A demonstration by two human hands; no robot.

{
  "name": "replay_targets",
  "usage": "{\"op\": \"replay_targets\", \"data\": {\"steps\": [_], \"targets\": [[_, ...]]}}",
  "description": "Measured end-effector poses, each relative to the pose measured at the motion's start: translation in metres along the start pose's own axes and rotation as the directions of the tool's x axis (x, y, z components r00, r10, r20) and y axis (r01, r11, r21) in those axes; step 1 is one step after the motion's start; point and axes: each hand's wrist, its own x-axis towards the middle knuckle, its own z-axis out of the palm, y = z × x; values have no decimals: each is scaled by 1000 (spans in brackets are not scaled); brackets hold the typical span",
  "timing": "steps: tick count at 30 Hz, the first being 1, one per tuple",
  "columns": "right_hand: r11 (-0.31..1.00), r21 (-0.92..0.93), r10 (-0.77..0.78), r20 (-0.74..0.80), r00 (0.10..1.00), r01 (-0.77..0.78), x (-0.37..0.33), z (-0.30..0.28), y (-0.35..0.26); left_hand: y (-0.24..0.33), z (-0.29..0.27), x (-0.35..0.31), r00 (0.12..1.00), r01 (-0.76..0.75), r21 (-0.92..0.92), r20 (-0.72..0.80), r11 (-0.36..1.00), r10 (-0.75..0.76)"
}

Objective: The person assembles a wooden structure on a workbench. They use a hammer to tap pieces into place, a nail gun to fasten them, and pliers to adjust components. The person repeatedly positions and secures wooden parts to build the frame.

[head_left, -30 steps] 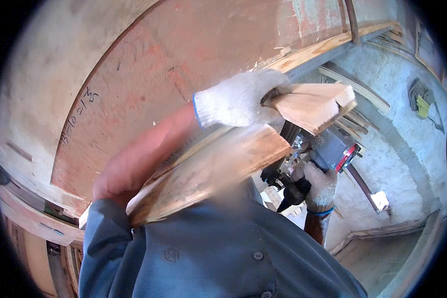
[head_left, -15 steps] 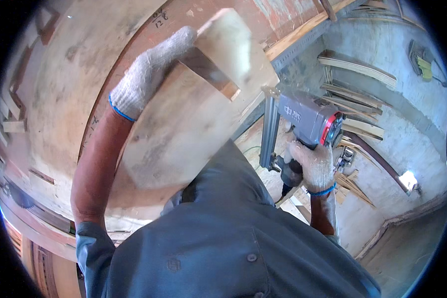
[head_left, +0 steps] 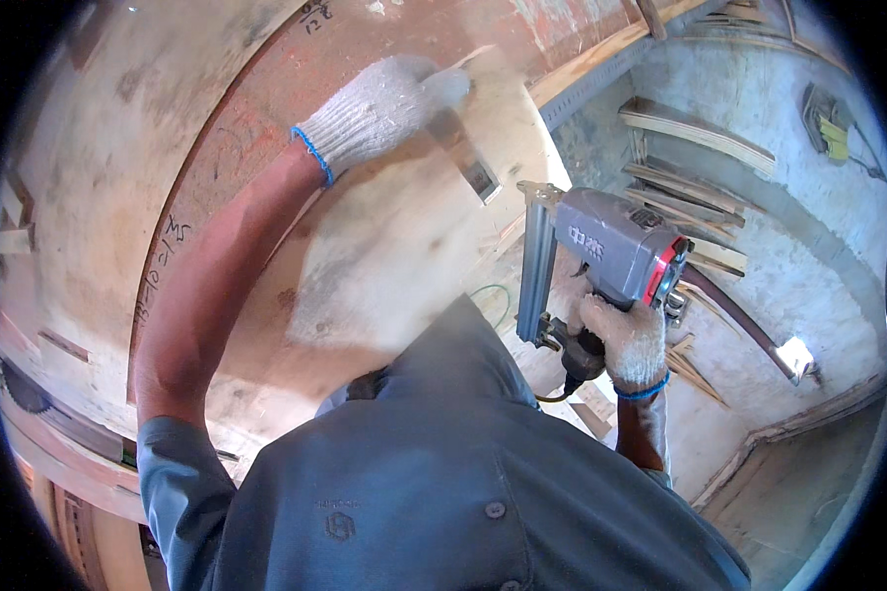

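My left hand (head_left: 389, 110), in a white knit glove with a blue cuff, grips the upper edge of a pale plywood panel (head_left: 389, 241). Its fingertips are smeared by motion. A rectangular cutout or recess (head_left: 479, 179) shows in the panel just below the fingers, near its right side. My right hand (head_left: 626, 340), gloved the same way, is closed around the handle of a grey nail gun (head_left: 611, 241) with a red ring at its rear. The gun is upright, with its long magazine (head_left: 535, 266) on the left and its nose close to the panel's right edge.
Behind the panel lies a large reddish-brown board (head_left: 256, 148) with handwritten marks. Curved wood strips (head_left: 695, 133) and stacked offcuts lie on the pale surface at right. A circular saw blade (head_left: 20, 389) sits at far left. A dark bar (head_left: 739, 320) lies beyond the gun.
My left hand has moved right and slightly down, and the plywood panel has tilted and shifted right with it. The nail gun stays nearly in place in my right hand.
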Motion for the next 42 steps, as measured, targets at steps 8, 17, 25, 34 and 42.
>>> {"op": "replay_targets", "data": {"steps": [8, 17, 25, 34, 42], "targets": [[1000, 14, -27, -29, 999, 28, 6, 6, -10, -2, 2, -1, 1000, 10, -31, -13, 999, -10], [974, -41, -225, -23, 974, 224, 15, 18, -46, 9, 1, -5, 999, 40, -36, -27, 999, -41], [984, 105, -151, 36, 988, 146, 28, 30, -60, 6, -1, -3, 999, 32, 71, -15, 997, -31], [967, -125, -222, 25, 975, 223, 29, 29, -61, -4, 5, 0, 995, -84, 136, -39, 987, 90], [985, 29, -168, 8, 986, 168, 19, 15, -51, 4, -1, -1, 999, -31, 56, -10, 998, 32]]}}
